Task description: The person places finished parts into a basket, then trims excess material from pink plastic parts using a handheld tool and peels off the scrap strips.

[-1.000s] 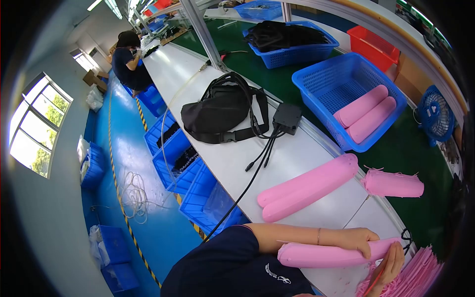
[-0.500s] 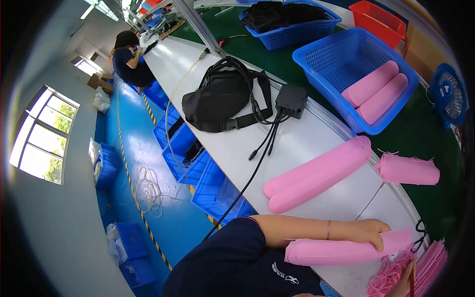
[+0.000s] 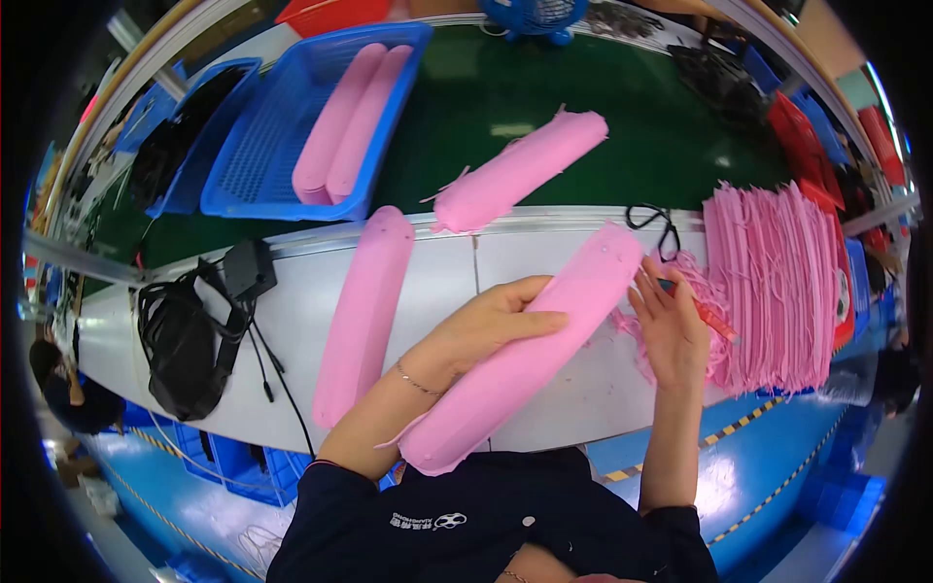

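My left hand grips a long pink stack of soft sheets with rounded ends, thumb lying across its top. The stack slants over the worktable from my chest toward the far edge, and a loose strip hangs from its near end. My right hand is beside the far end of the stack, fingers partly stretched. A slim red tool with a dark end passes behind those fingers, held in the hand; its kind is unclear. Pink offcut strips lie behind this hand. Black-handled scissors lie near the table's far edge.
Another pink stack lies left on the white table. A rough-edged pink bundle rests on the green surface. A blue basket holds pink stacks. Upright pink sheets stand right; a black bag and cables lie left.
My view has swung to the right. The held pink stack has tilted, its far end now pointing away from me, and my right hand has come up beside that end with the red tool.
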Available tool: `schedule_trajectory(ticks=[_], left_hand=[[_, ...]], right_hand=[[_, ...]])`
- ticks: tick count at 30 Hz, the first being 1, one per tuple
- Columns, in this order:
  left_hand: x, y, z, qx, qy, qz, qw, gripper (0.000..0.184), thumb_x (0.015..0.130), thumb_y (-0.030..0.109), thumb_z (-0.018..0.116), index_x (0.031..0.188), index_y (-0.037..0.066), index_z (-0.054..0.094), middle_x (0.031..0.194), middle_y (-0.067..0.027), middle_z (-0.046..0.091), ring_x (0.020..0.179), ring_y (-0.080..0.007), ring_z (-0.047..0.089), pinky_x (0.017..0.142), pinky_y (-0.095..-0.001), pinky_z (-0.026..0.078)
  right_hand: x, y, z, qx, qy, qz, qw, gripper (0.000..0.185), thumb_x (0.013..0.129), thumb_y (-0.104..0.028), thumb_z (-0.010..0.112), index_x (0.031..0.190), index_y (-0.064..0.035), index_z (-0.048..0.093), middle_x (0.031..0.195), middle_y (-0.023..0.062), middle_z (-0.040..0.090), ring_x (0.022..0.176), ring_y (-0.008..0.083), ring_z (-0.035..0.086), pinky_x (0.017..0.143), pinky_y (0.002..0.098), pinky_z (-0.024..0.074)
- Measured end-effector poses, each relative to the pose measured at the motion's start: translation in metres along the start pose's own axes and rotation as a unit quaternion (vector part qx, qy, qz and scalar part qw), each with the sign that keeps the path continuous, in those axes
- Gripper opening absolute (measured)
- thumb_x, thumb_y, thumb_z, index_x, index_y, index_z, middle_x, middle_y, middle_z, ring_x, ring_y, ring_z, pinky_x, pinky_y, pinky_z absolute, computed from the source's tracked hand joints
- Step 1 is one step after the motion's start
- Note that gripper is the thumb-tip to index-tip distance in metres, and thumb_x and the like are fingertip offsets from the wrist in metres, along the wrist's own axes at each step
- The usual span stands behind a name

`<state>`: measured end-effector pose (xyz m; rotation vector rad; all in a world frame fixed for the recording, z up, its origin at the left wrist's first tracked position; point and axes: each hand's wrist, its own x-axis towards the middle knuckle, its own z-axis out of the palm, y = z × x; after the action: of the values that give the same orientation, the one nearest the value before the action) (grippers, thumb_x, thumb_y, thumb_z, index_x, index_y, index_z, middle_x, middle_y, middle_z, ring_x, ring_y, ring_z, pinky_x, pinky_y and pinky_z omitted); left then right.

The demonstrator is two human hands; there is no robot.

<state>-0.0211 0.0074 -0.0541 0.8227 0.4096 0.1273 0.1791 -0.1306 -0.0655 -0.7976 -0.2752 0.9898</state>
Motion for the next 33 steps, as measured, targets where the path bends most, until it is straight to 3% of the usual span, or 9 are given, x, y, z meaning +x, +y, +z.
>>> schedule_trajectory(ticks=[7,10,12,18,27,29,30,31,33], left_hand=[[-0.001,-0.011,0.010,0.185,0.016,0.054,0.981,0.055,0.085,0.014,0.064,0.135,0.002,0.043,0.103,-0.0042,0.061,0.088,-0.0051,0.056,0.078,-0.0222,0.047],[-0.007,-0.016,0.017,0.376,0.072,0.140,0.913,0.064,0.082,0.017,0.066,0.138,0.007,0.038,0.114,-0.0117,0.056,0.091,-0.0159,0.060,0.075,-0.0275,0.050],[-0.008,-0.027,0.021,0.594,0.112,0.260,0.753,0.077,0.076,0.022,0.072,0.141,0.009,0.033,0.104,-0.0124,0.054,0.084,-0.0216,0.059,0.068,-0.0299,0.051],[-0.009,-0.044,0.040,0.652,0.204,0.297,0.667,0.086,0.067,0.024,0.077,0.139,0.004,0.034,0.091,-0.0114,0.052,0.073,-0.0245,0.058,0.059,-0.0332,0.048],[-0.011,-0.043,0.045,0.641,0.207,0.337,0.658,0.079,0.066,0.019,0.075,0.134,0.001,0.039,0.084,-0.0100,0.053,0.069,-0.0250,0.057,0.055,-0.0334,0.049],[-0.009,-0.046,0.046,0.637,0.212,0.354,0.651,0.076,0.066,0.017,0.074,0.133,0.001,0.041,0.083,-0.0102,0.053,0.067,-0.0255,0.057,0.054,-0.0338,0.049],[-0.009,-0.047,0.047,0.632,0.218,0.369,0.646,0.073,0.066,0.015,0.073,0.131,0.000,0.042,0.082,-0.0104,0.053,0.064,-0.0261,0.057,0.053,-0.0342,0.049],[-0.010,-0.047,0.049,0.632,0.217,0.375,0.642,0.073,0.066,0.015,0.073,0.131,0.000,0.042,0.082,-0.0104,0.053,0.064,-0.0261,0.057,0.053,-0.0342,0.049],[-0.010,-0.041,0.050,0.601,0.187,0.412,0.659,0.070,0.065,0.013,0.071,0.128,0.000,0.043,0.082,-0.0110,0.054,0.062,-0.0266,0.057,0.052,-0.0348,0.050]], right_hand=[[-0.006,0.000,0.017,-0.053,0.004,-0.013,0.998,0.027,0.093,-0.016,0.054,0.114,0.0007,0.057,0.104,0.0117,0.062,0.098,0.0218,0.060,0.086,0.0352,0.0481],[-0.012,-0.003,0.029,-0.074,0.025,-0.031,0.996,0.026,0.092,-0.013,0.055,0.112,0.0032,0.058,0.099,0.0093,0.062,0.090,0.0178,0.060,0.082,0.0322,0.0487],[-0.017,-0.004,0.030,-0.101,0.036,-0.042,0.993,0.026,0.092,-0.013,0.056,0.112,0.0035,0.058,0.097,0.0084,0.062,0.087,0.0160,0.059,0.080,0.0308,0.0484],[-0.024,-0.006,0.032,-0.141,0.043,-0.079,0.986,0.025,0.090,-0.015,0.060,0.109,0.0019,0.062,0.098,0.0073,0.063,0.085,0.0124,0.058,0.074,0.0247,0.0475],[-0.035,-0.015,0.039,-0.242,0.048,-0.129,0.960,0.020,0.087,-0.010,0.062,0.104,0.0011,0.065,0.096,0.0061,0.063,0.082,0.0113,0.058,0.071,0.0230,0.0471],[-0.043,-0.019,0.050,-0.609,-0.009,-0.397,0.686,0.018,0.085,-0.004,0.064,0.101,0.0033,0.065,0.097,0.0085,0.065,0.085,0.0127,0.060,0.073,0.0238,0.0484],[-0.047,-0.019,0.058,-0.622,-0.018,-0.443,0.646,0.017,0.083,0.001,0.065,0.099,0.0050,0.064,0.097,0.0109,0.065,0.084,0.0151,0.062,0.073,0.0251,0.0500],[-0.048,-0.019,0.057,-0.621,-0.017,-0.449,0.643,0.017,0.083,0.001,0.065,0.099,0.0050,0.064,0.097,0.0109,0.065,0.084,0.0151,0.062,0.073,0.0251,0.0500],[-0.040,-0.024,0.057,-0.493,0.039,-0.395,0.775,0.017,0.085,-0.001,0.062,0.101,0.0039,0.064,0.095,0.0095,0.065,0.079,0.0149,0.063,0.066,0.0249,0.0509]])
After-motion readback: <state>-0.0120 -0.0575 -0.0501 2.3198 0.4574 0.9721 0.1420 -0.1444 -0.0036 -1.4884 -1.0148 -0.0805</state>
